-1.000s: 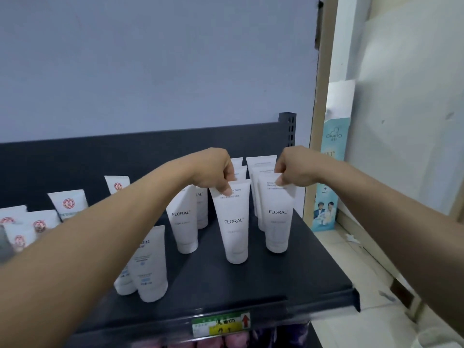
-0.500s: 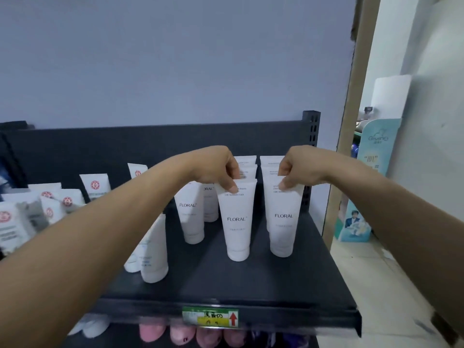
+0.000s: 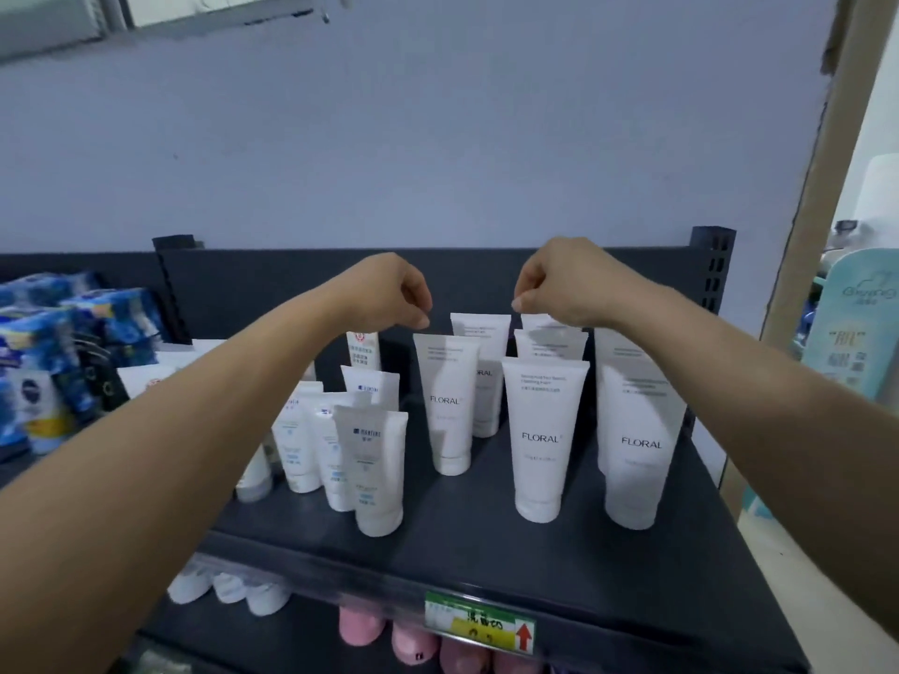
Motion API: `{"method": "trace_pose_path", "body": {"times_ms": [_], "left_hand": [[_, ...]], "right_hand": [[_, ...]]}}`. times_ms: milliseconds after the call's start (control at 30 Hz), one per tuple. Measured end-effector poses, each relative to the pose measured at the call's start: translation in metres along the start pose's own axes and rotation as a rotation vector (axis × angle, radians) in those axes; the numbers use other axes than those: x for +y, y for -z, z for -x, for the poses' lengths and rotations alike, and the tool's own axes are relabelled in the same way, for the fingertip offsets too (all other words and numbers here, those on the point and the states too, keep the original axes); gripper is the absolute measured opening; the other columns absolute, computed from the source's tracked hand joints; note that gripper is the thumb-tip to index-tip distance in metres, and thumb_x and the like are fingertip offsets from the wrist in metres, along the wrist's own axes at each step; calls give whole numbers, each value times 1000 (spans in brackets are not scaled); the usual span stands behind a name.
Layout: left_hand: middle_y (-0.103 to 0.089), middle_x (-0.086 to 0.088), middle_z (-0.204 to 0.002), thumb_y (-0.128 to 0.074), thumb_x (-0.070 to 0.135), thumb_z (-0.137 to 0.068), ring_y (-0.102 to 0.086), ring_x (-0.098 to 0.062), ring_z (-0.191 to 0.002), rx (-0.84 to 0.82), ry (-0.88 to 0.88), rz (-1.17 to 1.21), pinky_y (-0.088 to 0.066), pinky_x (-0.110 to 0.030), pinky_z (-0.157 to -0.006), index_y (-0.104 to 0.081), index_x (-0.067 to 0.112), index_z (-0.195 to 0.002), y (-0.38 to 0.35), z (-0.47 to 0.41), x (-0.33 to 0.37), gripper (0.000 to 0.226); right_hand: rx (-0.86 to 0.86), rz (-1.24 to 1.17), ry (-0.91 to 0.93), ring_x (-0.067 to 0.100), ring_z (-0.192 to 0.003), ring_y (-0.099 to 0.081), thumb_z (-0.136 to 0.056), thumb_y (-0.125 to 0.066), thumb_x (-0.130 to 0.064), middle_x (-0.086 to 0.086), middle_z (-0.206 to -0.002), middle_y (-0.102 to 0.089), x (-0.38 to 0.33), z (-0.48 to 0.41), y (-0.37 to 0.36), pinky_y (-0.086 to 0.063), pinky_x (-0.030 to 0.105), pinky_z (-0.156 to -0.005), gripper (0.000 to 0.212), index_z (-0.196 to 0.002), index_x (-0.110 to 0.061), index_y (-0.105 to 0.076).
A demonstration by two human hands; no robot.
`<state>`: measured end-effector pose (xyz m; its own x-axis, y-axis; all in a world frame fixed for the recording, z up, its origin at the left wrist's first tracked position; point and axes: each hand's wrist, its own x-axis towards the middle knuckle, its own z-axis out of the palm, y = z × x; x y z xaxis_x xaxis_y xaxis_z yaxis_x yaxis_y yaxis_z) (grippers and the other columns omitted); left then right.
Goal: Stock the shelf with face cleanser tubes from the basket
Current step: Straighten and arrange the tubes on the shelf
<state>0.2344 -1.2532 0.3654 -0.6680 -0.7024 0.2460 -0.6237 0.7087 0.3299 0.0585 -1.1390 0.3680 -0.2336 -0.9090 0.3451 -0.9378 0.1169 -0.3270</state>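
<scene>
Head view looks down both bare forearms, which reach forward and converge over the dark shelf (image 3: 486, 542). The left hand (image 3: 389, 291) hangs palm down with the wrist bent, and its grip is curled closed. Thumb and fingertips (image 3: 422, 323) are drawn together and hold nothing. Just below them, with a thin gap, is the flat top edge of the left FLORAL tube (image 3: 447, 406), which stands upright on its cap.

The right hand (image 3: 564, 282) mirrors that pose, knuckles up, thumb and forefinger pressed tip to tip. That grip sits at the upper left corner of the rearmost tube (image 3: 545, 321) in the middle column. Whether it pinches that edge or only hovers against it cannot be told.

In front of that tube, the middle FLORAL tube (image 3: 542, 440) stands free of both hands. The right FLORAL tube (image 3: 639, 445) stands beside it, partly behind the right forearm.

Smaller white tubes (image 3: 374, 469) cluster under the left forearm, blue packs (image 3: 44, 357) lie far left, and a price label (image 3: 479, 625) is fixed to the shelf's front lip.
</scene>
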Motion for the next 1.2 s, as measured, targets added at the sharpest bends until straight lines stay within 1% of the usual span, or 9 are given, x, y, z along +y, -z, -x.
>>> {"method": "trace_pose_path", "body": {"times_ms": [267, 367, 467, 567, 700, 867, 967, 1067, 1200], "left_hand": [[-59, 8, -96, -74, 28, -78, -56, -14, -94, -248, -103, -129, -39, -25, -80, -63, 16, -113, -6, -34, -19, 38], [-65, 8, -88, -75, 30, -75, -59, -14, -87, -319, -160, -142, -42, -25, -78, -68, 18, -100, -13, -43, -24, 28], [-70, -3, -81, -75, 25, -76, -60, -16, -73, -337, -205, -139, -46, -26, -70, -69, 20, -79, -21, -49, -29, 9], [-65, -2, -67, -73, 22, -77, -55, -14, -61, -323, -224, -103, -46, -25, -65, -63, 25, -64, -23, -51, -33, 17], [-61, 1, -61, -74, 20, -78, -54, -10, -56, -317, -236, -57, -46, -21, -60, -62, 26, -62, -23, -53, -39, 20], [-59, 2, -58, -74, 20, -77, -53, -9, -54, -300, -247, -55, -42, -19, -55, -62, 24, -63, -23, -53, -42, 19], [-60, 1, -60, -73, 21, -78, -52, -10, -55, -273, -239, -66, -39, -20, -53, -65, 20, -68, -22, -52, -44, 13], [-59, 1, -60, -72, 20, -79, -51, -11, -55, -233, -227, -63, -37, -20, -50, -69, 16, -75, -17, -49, -47, 7], [-60, 0, -61, -73, 18, -79, -53, -12, -56, -167, -202, -18, -36, -19, -49, -73, 11, -81, -9, -47, -51, 7]], "right_hand": [[-50, 79, -92, 18, -86, -58, -88, -62, -19, 3, -99, -68, -15, -40, -18, -42, 27, -74, 16, -99, -12, -70], [-72, 114, -121, 19, -92, -58, -88, -62, -21, 3, -107, -68, -18, -51, -28, -45, 28, -79, 21, -106, -11, -68], [-125, 180, -148, 24, -102, -61, -86, -64, -24, 5, -112, -68, -19, -64, -40, -50, 33, -89, 27, -109, -9, -67], [-199, 271, -167, 26, -107, -60, -87, -63, -26, 8, -116, -67, -21, -76, -51, -49, 35, -91, 32, -111, -6, -66], [-238, 354, -179, 30, -112, -59, -89, -61, -27, 13, -121, -65, -24, -84, -58, -48, 36, -94, 38, -116, 0, -64], [-259, 400, -202, 26, -108, -58, -91, -59, -26, 7, -114, -64, -26, -87, -62, -46, 30, -88, 36, -120, -5, -62], [-229, 428, -201, 27, -101, -61, -88, -63, -19, 10, -112, -68, -23, -92, -65, -47, 31, -81, 28, -110, -3, -66], [-137, 371, -259, 25, -78, -55, -82, -62, -8, 15, -97, -69, -17, -96, -70, -44, 28, -67, 21, -100, 2, -68], [55, 226, -320, 29, -74, -57, -78, -46, 0, 16, -84, -61, -16, -96, -65, -47, 31, -65, 21, -88, 4, -64]]}}
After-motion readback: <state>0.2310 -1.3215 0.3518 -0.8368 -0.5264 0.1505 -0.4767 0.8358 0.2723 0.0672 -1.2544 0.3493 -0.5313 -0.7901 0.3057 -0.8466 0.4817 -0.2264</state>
